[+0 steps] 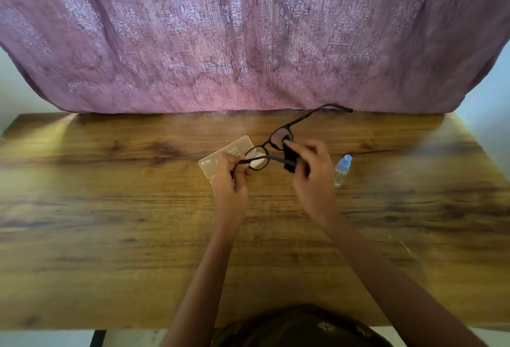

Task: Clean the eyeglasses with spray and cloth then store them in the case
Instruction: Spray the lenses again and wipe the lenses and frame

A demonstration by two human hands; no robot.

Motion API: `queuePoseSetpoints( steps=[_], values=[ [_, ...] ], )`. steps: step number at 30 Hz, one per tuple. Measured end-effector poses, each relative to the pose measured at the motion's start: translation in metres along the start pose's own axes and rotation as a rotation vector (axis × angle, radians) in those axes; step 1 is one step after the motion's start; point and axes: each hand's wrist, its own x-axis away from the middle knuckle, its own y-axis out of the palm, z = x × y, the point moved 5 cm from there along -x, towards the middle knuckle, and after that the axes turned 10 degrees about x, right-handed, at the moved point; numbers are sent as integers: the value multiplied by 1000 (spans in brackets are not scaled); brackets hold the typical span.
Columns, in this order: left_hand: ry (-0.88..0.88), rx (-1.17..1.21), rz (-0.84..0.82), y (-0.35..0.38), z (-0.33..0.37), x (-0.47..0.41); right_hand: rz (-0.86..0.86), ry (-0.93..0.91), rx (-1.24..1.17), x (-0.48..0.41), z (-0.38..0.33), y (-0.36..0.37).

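Observation:
Dark-framed eyeglasses (278, 137) are held above the wooden table (110, 208), arms unfolded, one arm pointing far right toward the curtain. My left hand (230, 178) pinches the frame at its left lens edge. My right hand (313, 175) presses a dark cloth (289, 157) against the right lens. A translucent beige case (218, 159) lies closed on the table just behind my left hand, partly hidden by it. A small clear spray bottle (342, 171) with a blue cap stands right of my right hand.
A pink patterned curtain (248, 43) hangs along the table's far edge. The table's front edge runs close to my body at the bottom.

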Motion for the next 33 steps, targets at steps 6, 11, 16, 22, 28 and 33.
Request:
queuePoseSetpoints(
  steps=[6,11,16,22,28,33],
  values=[
    [-81,109,-45,0,-14,7,-91,258,-310,-23,16,-7],
    [-75,168,-140,-3,-13,10,-150,415,-524,-29,26,-2],
    [-38,40,-441,-13,-15,10,-169,466,-545,-29,33,0],
    [-396,-22,-376,-17,-23,-14,-203,425,-540,-22,28,8],
    [-582,93,-703,17,-17,-23,-216,237,-374,-18,16,14],
    [-569,107,-679,22,-21,-26,-185,15,-184,-18,10,6]
  ],
)
